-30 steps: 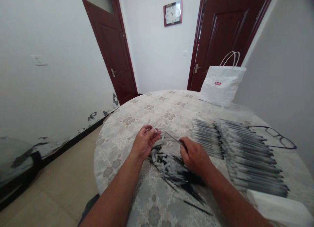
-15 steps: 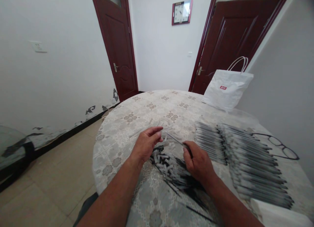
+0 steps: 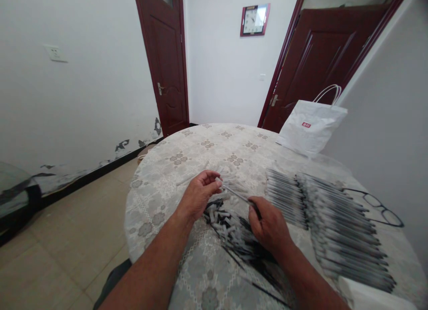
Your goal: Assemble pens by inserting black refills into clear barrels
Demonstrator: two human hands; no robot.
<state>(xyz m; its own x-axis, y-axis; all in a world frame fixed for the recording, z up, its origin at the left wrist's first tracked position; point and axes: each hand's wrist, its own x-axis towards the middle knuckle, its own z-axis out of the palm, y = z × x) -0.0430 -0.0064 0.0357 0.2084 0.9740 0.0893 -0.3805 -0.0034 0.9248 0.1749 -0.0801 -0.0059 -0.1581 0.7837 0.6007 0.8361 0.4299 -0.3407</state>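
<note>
A thin grey pen-like rod [image 3: 236,193] spans the gap between my hands, above the table. My left hand [image 3: 199,192] is closed in a pinch at its left end, where a small whitish tip shows at the fingers. The rod's right end is in my closed right hand [image 3: 270,224], which covers it. Below lies a loose heap of black rods with short whitish sleeves or caps [image 3: 230,227], partly hidden by my right hand. Several pale translucent tubes [image 3: 237,181] are scattered just beyond my hands.
Right of my hands lie a neat row of slim rods [image 3: 286,198] and a larger stacked row [image 3: 351,234]. Eyeglasses [image 3: 383,207] rest beyond them. A white paper bag [image 3: 312,127] stands at the back right. Something white [image 3: 368,294] sits at the front right of the patterned tablecloth [image 3: 150,203].
The fingers of my left hand have curled closer around the rod's end. More of the rod's length shows between my hands. The view has shifted slightly.
</note>
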